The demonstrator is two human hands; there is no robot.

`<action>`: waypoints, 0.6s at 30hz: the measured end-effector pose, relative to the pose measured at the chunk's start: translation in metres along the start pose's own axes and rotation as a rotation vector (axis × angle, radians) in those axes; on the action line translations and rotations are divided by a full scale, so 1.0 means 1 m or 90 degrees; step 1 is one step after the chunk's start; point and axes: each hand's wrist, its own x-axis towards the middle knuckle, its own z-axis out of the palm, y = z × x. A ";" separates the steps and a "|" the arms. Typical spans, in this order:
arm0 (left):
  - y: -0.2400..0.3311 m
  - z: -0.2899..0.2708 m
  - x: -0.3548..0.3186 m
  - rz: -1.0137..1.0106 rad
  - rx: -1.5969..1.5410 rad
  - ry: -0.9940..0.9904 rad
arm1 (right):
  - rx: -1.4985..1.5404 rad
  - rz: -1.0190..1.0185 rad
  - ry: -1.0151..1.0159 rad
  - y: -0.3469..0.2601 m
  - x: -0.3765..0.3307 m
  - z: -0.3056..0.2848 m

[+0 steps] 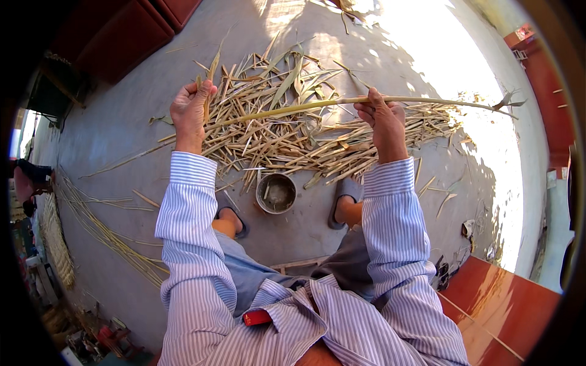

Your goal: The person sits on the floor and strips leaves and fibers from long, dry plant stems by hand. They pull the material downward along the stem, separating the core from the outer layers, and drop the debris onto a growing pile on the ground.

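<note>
A long, slender plant stalk [293,110], like a reed, stretches across in front of me. My right hand [384,119] pinches it between thumb and fingers, right of its middle. A wispy, dry leafy tip [508,102] ends it at the right, while its thin other end trails down to the left past my left wrist. In my closed left hand [193,113] is a strip of dry leaf sheath [214,61], pointing upward. Whether that hand also touches the stalk cannot be made out. Below both hands spreads a pile of dry stalk pieces and leaves [268,137].
Between my feet stands a round metal pot [276,193] with some liquid in it. Long thin stalks [116,235] lie on the floor at left. Dark red furniture [122,43] is at the far left, and a red-brown panel [494,299] at the near right.
</note>
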 end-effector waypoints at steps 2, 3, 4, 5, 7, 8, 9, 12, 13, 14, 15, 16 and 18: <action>-0.004 -0.001 0.002 0.020 0.006 0.008 | 0.001 -0.012 0.022 -0.001 -0.001 -0.004; -0.004 -0.006 0.002 0.100 0.169 0.013 | -0.018 -0.012 0.037 -0.001 -0.003 -0.006; -0.004 -0.012 0.004 0.178 0.333 0.018 | -0.017 -0.019 0.042 -0.001 -0.003 -0.006; -0.004 -0.017 0.006 0.256 0.498 0.021 | -0.016 -0.026 0.047 -0.001 -0.003 -0.007; -0.002 -0.018 0.001 0.502 0.829 0.068 | -0.017 -0.024 0.052 -0.003 -0.002 -0.007; -0.003 -0.014 -0.002 0.536 0.820 0.039 | -0.016 -0.024 0.046 -0.002 -0.002 -0.006; -0.002 -0.002 -0.006 0.568 0.809 0.010 | -0.017 -0.024 0.041 -0.001 -0.002 -0.007; 0.007 0.035 -0.026 0.560 0.638 -0.190 | -0.006 -0.034 -0.002 0.002 -0.005 0.005; 0.007 0.047 -0.035 0.536 0.550 -0.273 | 0.007 -0.033 -0.044 0.001 -0.010 0.014; 0.005 0.056 -0.042 0.520 0.551 -0.321 | 0.013 -0.022 -0.087 0.001 -0.016 0.023; 0.005 0.063 -0.048 0.505 0.556 -0.368 | 0.019 -0.006 -0.115 0.005 -0.022 0.035; 0.004 0.068 -0.051 0.490 0.562 -0.417 | 0.027 0.009 -0.142 0.007 -0.025 0.040; 0.009 0.065 -0.048 0.436 0.606 -0.399 | 0.022 -0.009 -0.104 0.002 -0.022 0.033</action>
